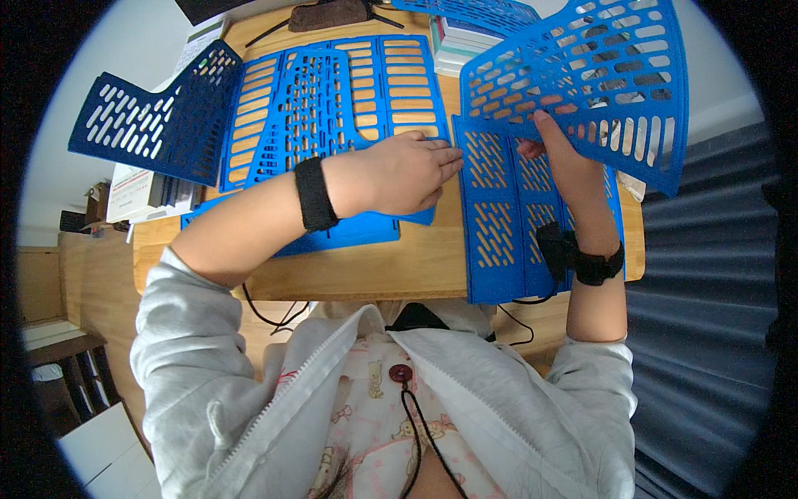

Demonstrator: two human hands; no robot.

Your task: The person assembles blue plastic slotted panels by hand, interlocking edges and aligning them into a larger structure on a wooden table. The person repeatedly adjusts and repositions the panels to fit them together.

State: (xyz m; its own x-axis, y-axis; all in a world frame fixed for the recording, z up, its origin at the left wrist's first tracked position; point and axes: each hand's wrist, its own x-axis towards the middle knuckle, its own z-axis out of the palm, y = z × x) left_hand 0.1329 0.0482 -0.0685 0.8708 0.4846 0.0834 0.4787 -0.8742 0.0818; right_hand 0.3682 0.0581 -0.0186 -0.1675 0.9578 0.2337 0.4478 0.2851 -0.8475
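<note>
My left hand (407, 170) lies flat, its fingers stretched to the right, over the lower right edge of a blue slotted plastic panel (312, 116). This panel lies on a wider blue slatted panel (405, 71). My right hand (573, 166) grips a raised, tilted blue perforated panel (636, 71); the thumb shows at its near edge and fingers show through the slots. Beneath that hand lies another blue panel with diagonal slots (493, 237), reaching to the table's near edge. A dark-looking blue side panel (179, 121) stands tilted at the left.
Books (461, 41) are stacked at the back, with more books (154, 187) at the left edge. A brown object (328, 14) stands at the far side of the wooden table (357, 279). A dark curtain (706, 274) hangs at the right. Black cables (270, 316) hang below the table.
</note>
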